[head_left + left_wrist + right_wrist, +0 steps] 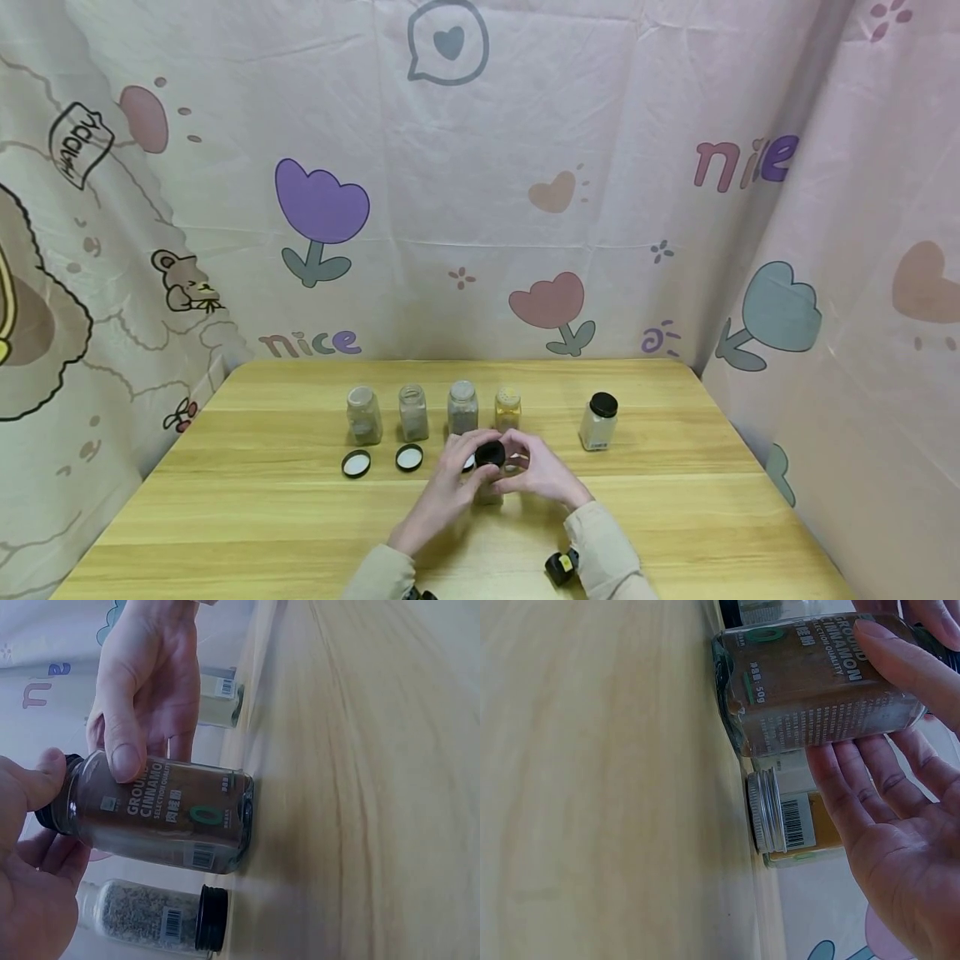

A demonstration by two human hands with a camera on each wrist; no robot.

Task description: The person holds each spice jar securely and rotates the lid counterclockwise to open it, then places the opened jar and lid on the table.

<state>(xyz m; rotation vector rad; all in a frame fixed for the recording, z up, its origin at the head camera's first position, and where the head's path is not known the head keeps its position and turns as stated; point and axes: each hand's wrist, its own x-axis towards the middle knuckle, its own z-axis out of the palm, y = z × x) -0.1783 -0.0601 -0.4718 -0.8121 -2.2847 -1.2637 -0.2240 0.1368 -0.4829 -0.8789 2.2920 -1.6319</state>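
Note:
A clear glass jar of brown powder labelled ground cinnamon point(161, 810) stands between both hands, near the wooden table's surface. My left hand point(447, 482) curls its thumb and fingers round the jar's black lid point(491, 453). On the other side, my right hand point(543, 473) grips the glass body, with its thumb point(900, 656) on the label and its fingers against the opposite side. The lid sits at the jar's mouth; whether it is loose or tight cannot be told.
Behind the hands stand lidless jars: one pale point(363, 415), one greyish point(413, 413), one darker grey point(462, 407) and one yellow point(507, 407). Black lids with white liners point(356, 463) lie before them. At right stands a black-capped jar point(597, 427).

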